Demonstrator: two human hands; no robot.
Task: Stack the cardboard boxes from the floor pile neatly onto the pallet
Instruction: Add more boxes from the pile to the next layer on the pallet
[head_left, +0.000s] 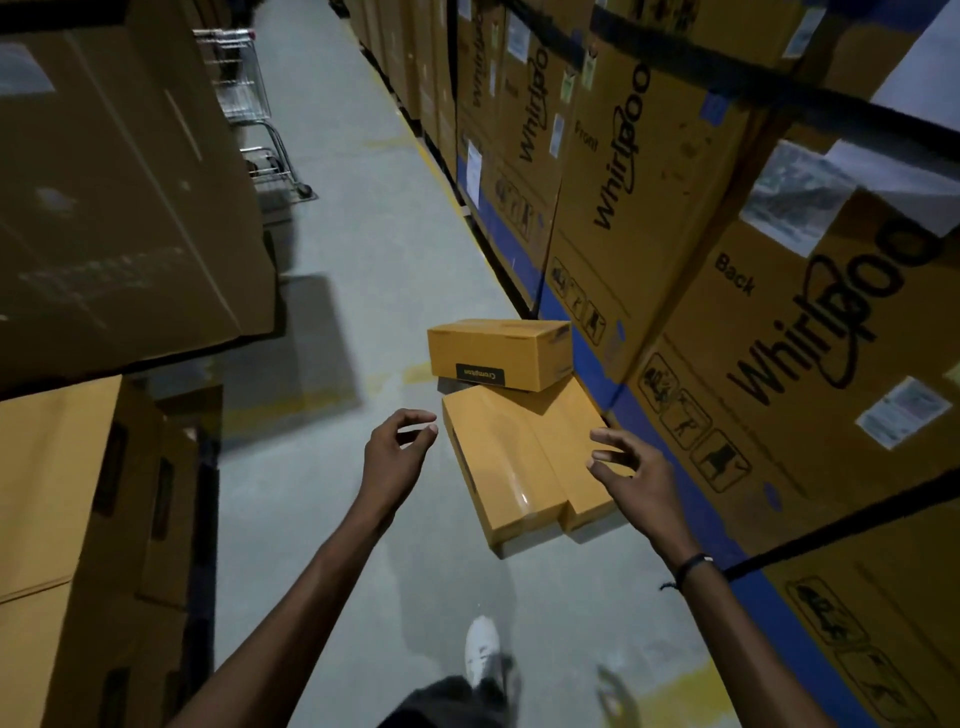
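Where the grey concrete floor runs between stacked appliance cartons, I see the floor pile: one small box atop flat boxes. Left hand and right hand hover either side, fingers loosely spread, gripping nothing.

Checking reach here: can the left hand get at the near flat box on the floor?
Probably yes: the left hand hovers open beside the near flat box, nothing between them.

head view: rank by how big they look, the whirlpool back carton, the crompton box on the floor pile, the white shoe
1. Whirlpool Back carton, though it is nearer the camera
2. Crompton box
3. white shoe
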